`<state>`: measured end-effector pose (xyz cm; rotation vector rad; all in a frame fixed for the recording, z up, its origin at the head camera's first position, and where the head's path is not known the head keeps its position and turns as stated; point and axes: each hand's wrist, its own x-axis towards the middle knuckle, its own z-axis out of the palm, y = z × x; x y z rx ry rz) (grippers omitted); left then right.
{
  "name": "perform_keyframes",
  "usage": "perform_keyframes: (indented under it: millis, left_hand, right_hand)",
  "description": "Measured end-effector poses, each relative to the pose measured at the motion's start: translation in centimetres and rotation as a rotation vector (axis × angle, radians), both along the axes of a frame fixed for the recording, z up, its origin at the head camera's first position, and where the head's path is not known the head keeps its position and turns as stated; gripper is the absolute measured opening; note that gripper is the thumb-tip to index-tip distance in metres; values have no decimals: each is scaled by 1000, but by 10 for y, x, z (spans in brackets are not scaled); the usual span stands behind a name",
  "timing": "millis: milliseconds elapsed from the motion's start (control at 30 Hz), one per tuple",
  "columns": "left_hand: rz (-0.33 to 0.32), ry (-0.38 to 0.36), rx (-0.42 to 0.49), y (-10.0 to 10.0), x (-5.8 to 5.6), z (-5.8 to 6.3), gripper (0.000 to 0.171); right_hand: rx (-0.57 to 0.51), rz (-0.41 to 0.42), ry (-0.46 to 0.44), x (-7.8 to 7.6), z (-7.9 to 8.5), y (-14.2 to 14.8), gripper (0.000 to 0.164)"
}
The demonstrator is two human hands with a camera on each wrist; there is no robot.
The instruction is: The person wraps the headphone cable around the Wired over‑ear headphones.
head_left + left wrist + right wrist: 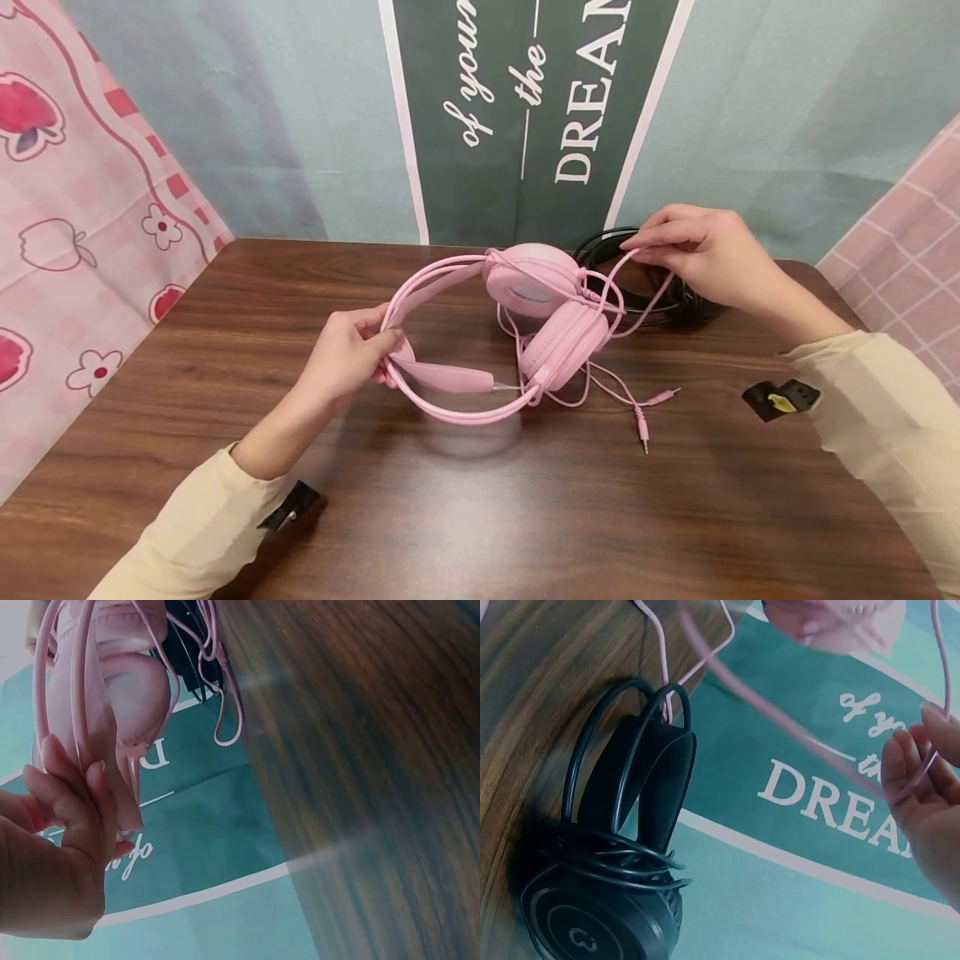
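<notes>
My left hand grips the pink headphones by the top of the headband, tilted above the table with the ear cups to the right. A pink cable wraps about the ear cups. Between thumb and fingertips, my right hand pinches a loop of that cable to the right of the upper ear cup. The cable's two plugs hang to the lower right of the cups. In the left wrist view, fingers curl round the headband.
Black headphones with their cable wound round them lie at the back right of the brown wooden table, behind my right hand. A blue-green cloth with white lettering hangs along the back edge; a pink patterned cloth hangs at left.
</notes>
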<state>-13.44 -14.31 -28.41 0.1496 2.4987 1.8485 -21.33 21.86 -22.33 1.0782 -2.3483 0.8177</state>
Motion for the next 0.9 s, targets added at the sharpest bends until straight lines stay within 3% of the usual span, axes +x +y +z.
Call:
perform_keyframes:
  millis: [67, 267, 333, 533, 900]
  left_hand:
    - [-11, 6, -12, -1, 1, 0, 40]
    - [-66, -9, -36, 0, 3, -1, 40]
    - [-78, -14, -26, 1, 3, -2, 41]
    - [-96, -18, -3, 3, 2, -4, 41]
    - [-135, -24, 17, 9, 2, -6, 37]
  right_hand:
    - [-28, -73, -28, -1, 2, 3, 16]
    - [-174, -230, -256, -3, 4, 10, 15]
    - [-185, -243, -265, -4, 3, 12, 16]
    - [-155, -239, -176, -6, 2, 13, 14]
    - [-85, -254, -337, -7, 5, 7, 12]
